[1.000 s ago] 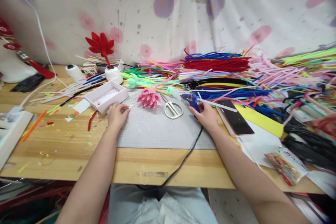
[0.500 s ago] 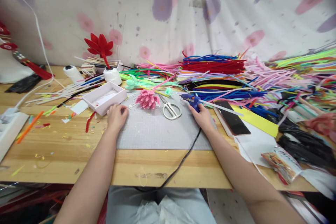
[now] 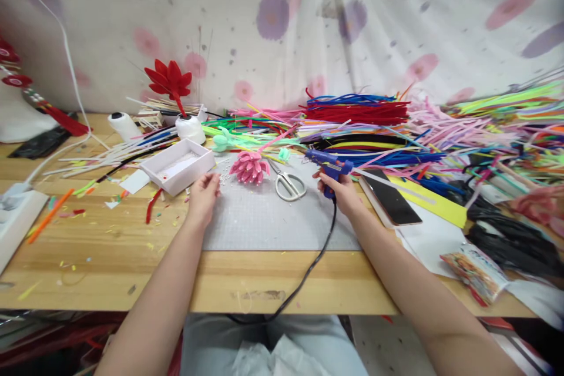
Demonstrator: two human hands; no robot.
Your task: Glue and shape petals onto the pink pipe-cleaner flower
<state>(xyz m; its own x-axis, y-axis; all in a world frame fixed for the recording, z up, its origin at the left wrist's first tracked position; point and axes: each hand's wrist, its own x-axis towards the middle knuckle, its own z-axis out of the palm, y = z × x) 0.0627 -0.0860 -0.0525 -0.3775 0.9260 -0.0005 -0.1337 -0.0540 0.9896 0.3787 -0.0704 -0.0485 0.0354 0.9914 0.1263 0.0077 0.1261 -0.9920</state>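
My right hand point(image 3: 338, 189) is wrapped round the handle of a blue hot glue gun point(image 3: 329, 163), its nozzle pointing left and a glue stick point(image 3: 374, 177) out of its back. A black cord point(image 3: 308, 270) runs down from it over the table edge. My left hand point(image 3: 203, 197) is closed in a pinch by small white beads point(image 3: 225, 173) on the grey cutting mat point(image 3: 264, 223); what the fingertips hold, if anything, is too small to make out. Between my hands lie a pink pipe-cleaner flower point(image 3: 250, 168) and silver-handled scissors point(image 3: 291, 186).
A white box point(image 3: 178, 167) of beads stands left of the mat. Behind are a red flower point(image 3: 170, 79) in a white spool and piles of coloured pipe cleaners point(image 3: 356, 111). At right lie a phone point(image 3: 394, 202), yellow card point(image 3: 434, 202) and a snack packet point(image 3: 474, 273).
My right hand has lifted the glue gun off the mat and turned it more upright. My left hand has moved slightly right, away from the white box, its fingers drawn together.
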